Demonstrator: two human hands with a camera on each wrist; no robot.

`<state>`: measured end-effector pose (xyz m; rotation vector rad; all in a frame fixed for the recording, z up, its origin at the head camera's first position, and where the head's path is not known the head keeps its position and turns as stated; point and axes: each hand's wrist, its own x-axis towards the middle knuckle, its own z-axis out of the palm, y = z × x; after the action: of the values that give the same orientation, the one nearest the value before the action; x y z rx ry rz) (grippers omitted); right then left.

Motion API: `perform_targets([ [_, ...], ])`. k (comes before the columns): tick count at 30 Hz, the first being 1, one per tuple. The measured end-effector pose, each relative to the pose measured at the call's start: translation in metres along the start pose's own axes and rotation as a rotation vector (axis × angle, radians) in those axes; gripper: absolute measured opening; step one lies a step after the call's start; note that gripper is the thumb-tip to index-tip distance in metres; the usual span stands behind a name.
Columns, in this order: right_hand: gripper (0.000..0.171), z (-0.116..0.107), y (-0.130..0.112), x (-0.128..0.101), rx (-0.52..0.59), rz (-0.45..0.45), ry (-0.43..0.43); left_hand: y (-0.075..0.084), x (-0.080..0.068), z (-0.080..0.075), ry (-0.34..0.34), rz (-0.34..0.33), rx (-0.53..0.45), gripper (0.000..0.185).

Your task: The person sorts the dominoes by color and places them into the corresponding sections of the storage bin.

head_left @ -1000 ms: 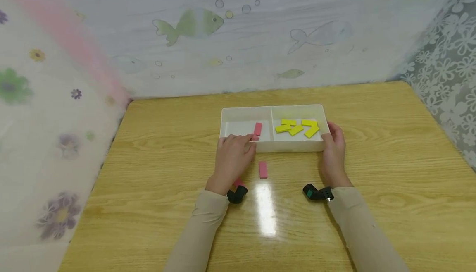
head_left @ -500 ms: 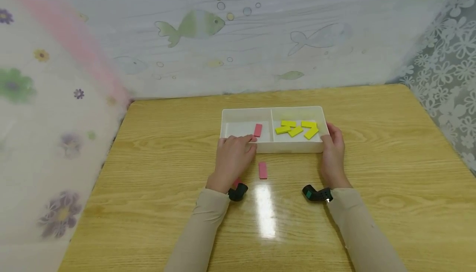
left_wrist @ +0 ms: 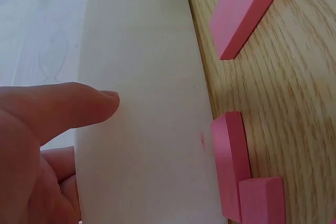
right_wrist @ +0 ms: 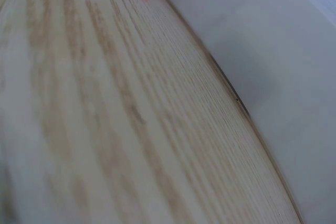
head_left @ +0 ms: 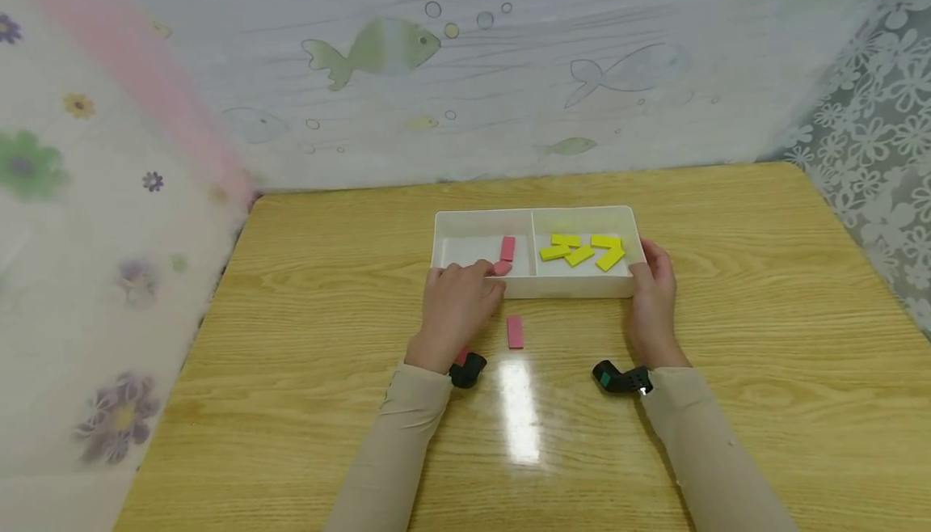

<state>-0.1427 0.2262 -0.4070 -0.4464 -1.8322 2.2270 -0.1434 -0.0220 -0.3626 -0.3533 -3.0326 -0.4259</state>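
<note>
A white two-part tray (head_left: 534, 211) stands on the wooden table. Its left part holds a pink block (head_left: 507, 247), and a second pink block (head_left: 502, 268) lies at my left hand's fingertips. Several yellow blocks (head_left: 582, 251) fill the right part. My left hand (head_left: 473, 277) reaches over the front rim. In the left wrist view its thumb (left_wrist: 89, 106) lies straight against the tray wall (left_wrist: 147, 103) and pinches nothing. My right hand (head_left: 647, 273) holds the tray's right front corner. The right wrist view shows only the tray wall (right_wrist: 273, 51) and the table.
One pink block (head_left: 515, 331) lies on the table just in front of the tray, and another (head_left: 461, 356) peeks out under my left wrist. The left wrist view shows two pink blocks (left_wrist: 228, 161) by the tray wall. Patterned curtains close in the back and sides.
The second pink block, barely showing at my left fingertips before, now lies more in the open inside the tray's left part. Both hands stay where they were.
</note>
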Motion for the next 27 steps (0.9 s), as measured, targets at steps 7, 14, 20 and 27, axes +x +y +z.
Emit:
perform_targets([
  [7, 0.041, 0.0006, -0.0011, -0.0001, 0.0, -0.004, 0.003, 0.0001, -0.0003, 0.0001, 0.004, 0.024, 0.008, 0.03],
  [14, 0.042, 0.0007, -0.0014, -0.0008, 0.001, -0.005, -0.001, -0.0014, -0.0004, 0.002, 0.013, 0.034, -0.013, 0.031],
  [20, 0.042, 0.0005, -0.0015, -0.0008, -0.009, 0.001, -0.002, -0.0019, -0.0011, 0.003, -0.012, 0.031, 0.008, 0.033],
  [27, 0.042, 0.0006, -0.0009, -0.0006, -0.01, 0.005, 0.006, -0.0079, -0.0026, 0.0032, -0.038, 0.106, -0.036, 0.037],
])
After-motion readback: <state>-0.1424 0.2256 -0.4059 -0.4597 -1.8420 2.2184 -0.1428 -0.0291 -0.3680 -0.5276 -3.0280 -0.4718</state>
